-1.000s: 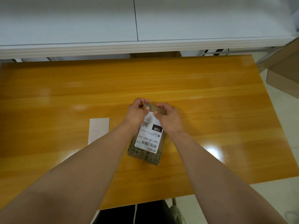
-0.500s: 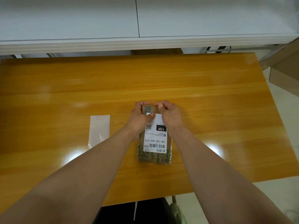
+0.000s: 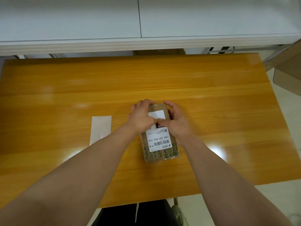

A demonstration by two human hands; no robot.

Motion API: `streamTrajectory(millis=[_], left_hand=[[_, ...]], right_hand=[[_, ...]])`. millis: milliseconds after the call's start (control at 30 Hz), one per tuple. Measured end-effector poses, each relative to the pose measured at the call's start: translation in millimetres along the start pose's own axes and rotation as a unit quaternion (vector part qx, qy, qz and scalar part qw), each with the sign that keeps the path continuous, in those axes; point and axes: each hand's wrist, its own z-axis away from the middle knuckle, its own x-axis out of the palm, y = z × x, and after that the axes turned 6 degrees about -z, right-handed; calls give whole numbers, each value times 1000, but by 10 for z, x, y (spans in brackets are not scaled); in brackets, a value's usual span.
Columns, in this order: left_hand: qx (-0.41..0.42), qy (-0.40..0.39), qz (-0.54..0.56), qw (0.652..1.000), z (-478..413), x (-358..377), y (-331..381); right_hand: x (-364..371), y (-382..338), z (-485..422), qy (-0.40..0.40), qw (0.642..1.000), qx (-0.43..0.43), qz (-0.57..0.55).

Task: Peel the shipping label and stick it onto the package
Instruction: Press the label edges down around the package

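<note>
Shipping label point(image 3: 158, 139), white and printed side up, lies along the brown package point(image 3: 160, 153) near the table's point(image 3: 211, 103) centre. Both thumbs press its far half flat, the left hand point(image 3: 140, 117) curled round the package's 10 o'clock corner, the right hand point(image 3: 176, 121) round the 2 o'clock side. At 9 o'clock, well apart, lies a blank backing sheet point(image 3: 101, 129).

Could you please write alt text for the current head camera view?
Both hands, left and right, press a white shipping label onto a brown package on a wooden table. A white backing sheet lies to its left.
</note>
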Motion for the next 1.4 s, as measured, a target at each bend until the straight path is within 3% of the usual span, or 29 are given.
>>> streamTrajectory(millis=[200, 500, 600, 700, 833, 1000, 1133, 1233, 1400], left_hand=[[-12, 45, 36, 998, 19, 67, 31], [-72, 132, 113, 982, -1, 132, 165], [-62, 76, 123, 988, 5, 55, 132], [-42, -49, 87, 994, 33, -76, 48], [-31, -107, 37, 993, 22, -170, 44], [-39, -33, 58, 997, 26, -46, 52], [-66, 48, 76, 994, -32, 31, 122], [-75, 54, 101, 991, -48, 60, 110], [-154, 124, 186, 963, -46, 64, 156]], right_hand=[[52, -33, -63, 44, 994, 20, -101], [137, -46, -90, 101, 990, -8, -101], [18, -115, -59, 35, 997, 20, -62], [-105, -86, -13, -55, 997, 32, 35], [-70, -40, -11, -39, 998, 23, 40], [74, -85, -58, 79, 994, 12, -80], [112, -97, -98, 103, 992, -1, -78], [82, -150, -110, 126, 992, 13, -29], [47, -357, -34, 74, 991, 11, 113]])
